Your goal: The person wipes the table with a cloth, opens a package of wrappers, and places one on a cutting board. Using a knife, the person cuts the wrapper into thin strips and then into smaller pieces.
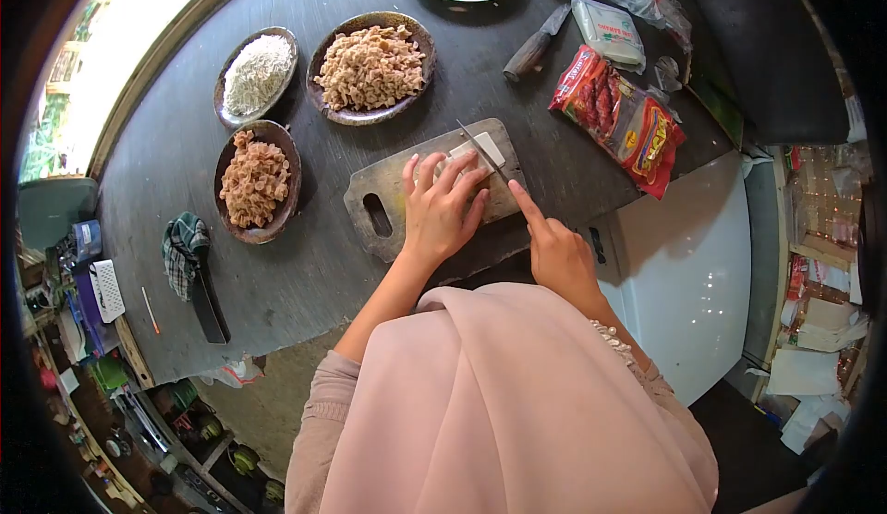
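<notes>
A wooden cutting board (379,181) with a slot near its left end lies by the table's near edge. On it sits a smooth white block (492,148) of food; its kind I cannot make out. My left hand (443,209) presses on the block with bent fingers, hiding part of it. My right hand (562,253) grips a knife (500,171), its index finger stretched along the blade's back. The thin blade crosses the block just right of my left fingertips. The knife's handle is hidden in my right hand.
Beyond the board stand plates of chopped brownish-pink pieces (371,66) and of white shreds (259,72). A red sausage packet (619,117), a white packet (608,32) and a dark-handled tool (536,45) lie right. A checked cloth (187,246) lies left.
</notes>
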`<control>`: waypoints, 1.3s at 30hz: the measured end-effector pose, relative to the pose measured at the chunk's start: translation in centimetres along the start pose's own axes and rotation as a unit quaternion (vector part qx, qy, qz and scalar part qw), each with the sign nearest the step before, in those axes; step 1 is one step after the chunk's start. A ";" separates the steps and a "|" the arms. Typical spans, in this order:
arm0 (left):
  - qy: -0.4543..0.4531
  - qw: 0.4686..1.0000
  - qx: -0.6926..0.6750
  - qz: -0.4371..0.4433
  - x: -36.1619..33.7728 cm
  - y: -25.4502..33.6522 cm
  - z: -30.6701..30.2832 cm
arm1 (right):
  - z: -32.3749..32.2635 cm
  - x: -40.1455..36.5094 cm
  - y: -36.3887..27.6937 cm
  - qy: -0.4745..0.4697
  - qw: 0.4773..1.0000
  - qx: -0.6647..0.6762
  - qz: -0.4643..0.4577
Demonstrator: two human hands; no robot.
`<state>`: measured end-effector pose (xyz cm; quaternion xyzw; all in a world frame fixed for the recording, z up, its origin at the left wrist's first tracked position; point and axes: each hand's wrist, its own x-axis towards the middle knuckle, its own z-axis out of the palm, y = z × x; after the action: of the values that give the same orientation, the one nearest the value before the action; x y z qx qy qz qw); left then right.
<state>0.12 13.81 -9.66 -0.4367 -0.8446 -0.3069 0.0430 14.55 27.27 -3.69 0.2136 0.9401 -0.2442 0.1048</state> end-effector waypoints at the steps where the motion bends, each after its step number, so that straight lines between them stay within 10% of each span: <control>1: -0.001 1.000 0.000 -0.001 0.0 0.0 -0.1 | 0.1 0.0 -0.1 0.002 1.000 -0.009 0.006; 20: 0.008 1.000 0.016 -0.011 -0.1 0.0 0.2 | 4.8 2.2 0.5 0.112 0.990 -0.080 -0.031; 39: 0.118 0.986 0.035 -0.110 -3.4 -2.6 -4.5 | 1.9 -2.4 1.1 0.172 0.969 0.149 -0.094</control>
<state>-0.69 7.72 -8.42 -0.3003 -0.8865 -0.3295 0.1239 17.33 26.35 -5.02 0.1762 0.9127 -0.3502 -0.1150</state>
